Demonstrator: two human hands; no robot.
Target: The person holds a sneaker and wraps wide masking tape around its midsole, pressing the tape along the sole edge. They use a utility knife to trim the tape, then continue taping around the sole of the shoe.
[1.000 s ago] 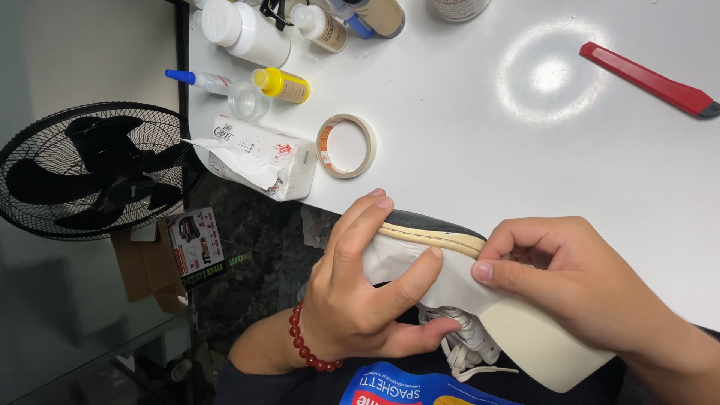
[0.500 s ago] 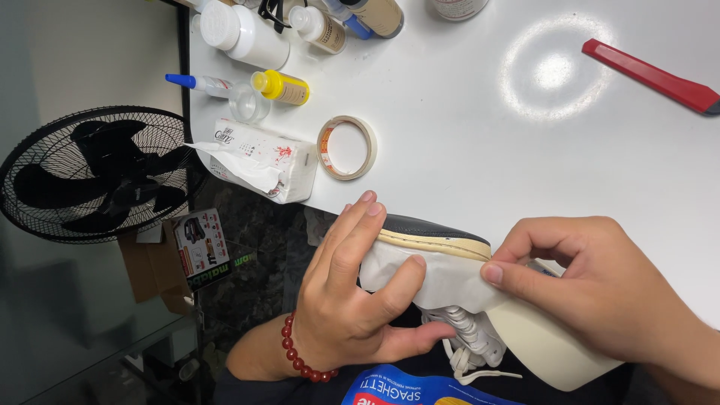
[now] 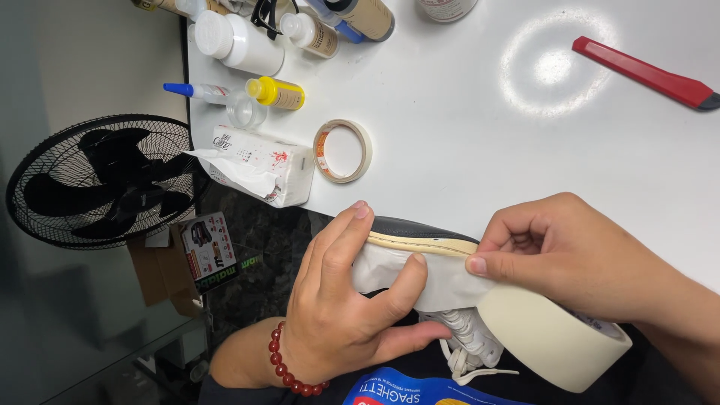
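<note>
Left hand (image 3: 337, 315) clasps the shoe (image 3: 420, 234), sole lengthwise left-to-right; right hand (image 3: 570, 255), at the shoe's right end, pinches tape (image 3: 450, 281) drawn from the roll (image 3: 551, 337).

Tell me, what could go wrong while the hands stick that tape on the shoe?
The tape strip is stretched between the left hand and the right hand, so it could wrinkle or tear on the shoe.

The big tape roll hangs past the white table edge; if the right hand's grip slips, it might drop.

The shoe is half off the table too, so it could tip.
</note>
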